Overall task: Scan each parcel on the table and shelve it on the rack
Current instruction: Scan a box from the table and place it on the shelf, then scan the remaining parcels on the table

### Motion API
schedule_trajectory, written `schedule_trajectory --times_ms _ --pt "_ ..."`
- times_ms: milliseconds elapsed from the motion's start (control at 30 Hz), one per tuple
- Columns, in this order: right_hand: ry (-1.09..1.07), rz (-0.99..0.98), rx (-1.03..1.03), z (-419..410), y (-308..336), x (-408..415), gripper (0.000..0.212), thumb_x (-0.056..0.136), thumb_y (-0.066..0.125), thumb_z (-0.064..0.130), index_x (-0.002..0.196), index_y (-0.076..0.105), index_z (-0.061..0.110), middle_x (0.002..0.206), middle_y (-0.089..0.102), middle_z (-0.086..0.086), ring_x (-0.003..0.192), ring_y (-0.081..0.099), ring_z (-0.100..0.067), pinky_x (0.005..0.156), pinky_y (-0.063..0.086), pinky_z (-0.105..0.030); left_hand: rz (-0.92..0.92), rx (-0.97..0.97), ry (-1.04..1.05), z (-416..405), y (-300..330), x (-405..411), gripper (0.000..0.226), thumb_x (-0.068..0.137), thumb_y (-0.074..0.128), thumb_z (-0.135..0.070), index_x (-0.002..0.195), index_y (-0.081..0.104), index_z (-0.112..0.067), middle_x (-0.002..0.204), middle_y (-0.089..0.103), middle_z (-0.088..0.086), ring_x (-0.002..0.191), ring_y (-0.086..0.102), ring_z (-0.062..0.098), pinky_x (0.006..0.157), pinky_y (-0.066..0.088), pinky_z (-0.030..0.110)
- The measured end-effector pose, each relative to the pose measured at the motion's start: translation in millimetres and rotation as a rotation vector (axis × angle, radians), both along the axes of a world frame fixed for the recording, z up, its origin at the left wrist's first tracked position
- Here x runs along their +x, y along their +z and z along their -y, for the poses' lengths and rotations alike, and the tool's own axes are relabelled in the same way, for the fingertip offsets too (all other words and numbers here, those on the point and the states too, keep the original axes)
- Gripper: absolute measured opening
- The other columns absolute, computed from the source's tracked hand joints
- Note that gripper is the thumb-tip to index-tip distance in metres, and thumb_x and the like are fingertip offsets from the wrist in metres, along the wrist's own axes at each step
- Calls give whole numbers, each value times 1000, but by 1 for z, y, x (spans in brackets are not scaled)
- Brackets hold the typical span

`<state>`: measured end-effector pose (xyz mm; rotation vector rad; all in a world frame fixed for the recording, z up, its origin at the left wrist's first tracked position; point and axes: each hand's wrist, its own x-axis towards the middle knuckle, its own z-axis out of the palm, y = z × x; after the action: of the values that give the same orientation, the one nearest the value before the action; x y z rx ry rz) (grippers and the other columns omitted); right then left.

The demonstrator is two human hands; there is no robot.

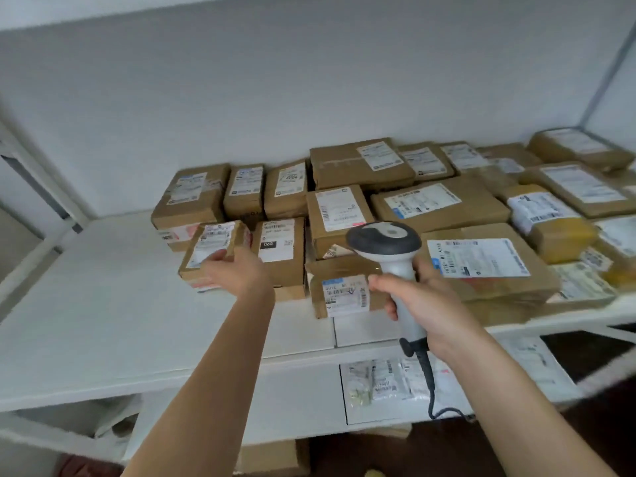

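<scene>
My left hand (234,270) grips a small brown cardboard parcel (210,249) with a white label, holding it tilted at the left end of the parcels on the white rack shelf (103,304). My right hand (423,304) holds a white and grey barcode scanner (385,246) by its handle, head up, in front of the shelved parcels. Its dark cable (430,383) hangs down below my wrist. Several brown labelled parcels (361,163) fill the middle and right of the shelf, some stacked.
The left part of the shelf is bare white board. A lower shelf (292,401) carries white plastic mailers (382,380). A cardboard box (275,456) stands beneath. White rack posts (44,187) rise at the left and far right, with a white wall behind.
</scene>
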<state>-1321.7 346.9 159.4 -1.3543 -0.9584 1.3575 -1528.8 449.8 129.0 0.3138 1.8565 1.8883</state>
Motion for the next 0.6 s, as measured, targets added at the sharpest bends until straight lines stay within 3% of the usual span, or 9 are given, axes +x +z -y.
schedule_trajectory --times_ms 67,167,300,467,600 --pt "-87 -37 8 20 4 19 27 84 73 9 107 61 17 81 65 -11 51 52 -12 51 45 -27 7 71 -128 7 8 32 18 94 51 -6 109 46 -13 100 50 -5 87 53 14 87 51 29" --pt "-253 -28 5 50 10 58 29 85 72 9 111 62 18 86 67 -9 49 50 -10 49 44 -23 23 153 -321 18 10 94 20 95 47 -4 111 43 -17 88 45 -10 75 50 6 75 48 22" --pt "-471 -21 22 97 16 129 29 86 71 8 112 60 15 82 60 -6 45 47 -10 44 41 -20 62 260 -616 44 15 199 22 93 46 -1 105 40 -18 86 44 -3 79 48 21 77 43 32" --pt "-730 -23 73 154 11 231 29 85 70 5 110 59 16 77 60 -5 46 49 -13 46 42 -27 6 335 -927 83 23 331 25 75 45 -13 96 42 -28 83 52 0 78 52 29 73 45 43" --pt "-946 -32 103 205 1 331 26 87 69 6 108 58 17 86 63 -10 47 50 -11 45 44 -24 -33 343 -1117 112 17 461 28 80 47 -6 91 44 -32 82 53 5 77 54 32 73 47 44"
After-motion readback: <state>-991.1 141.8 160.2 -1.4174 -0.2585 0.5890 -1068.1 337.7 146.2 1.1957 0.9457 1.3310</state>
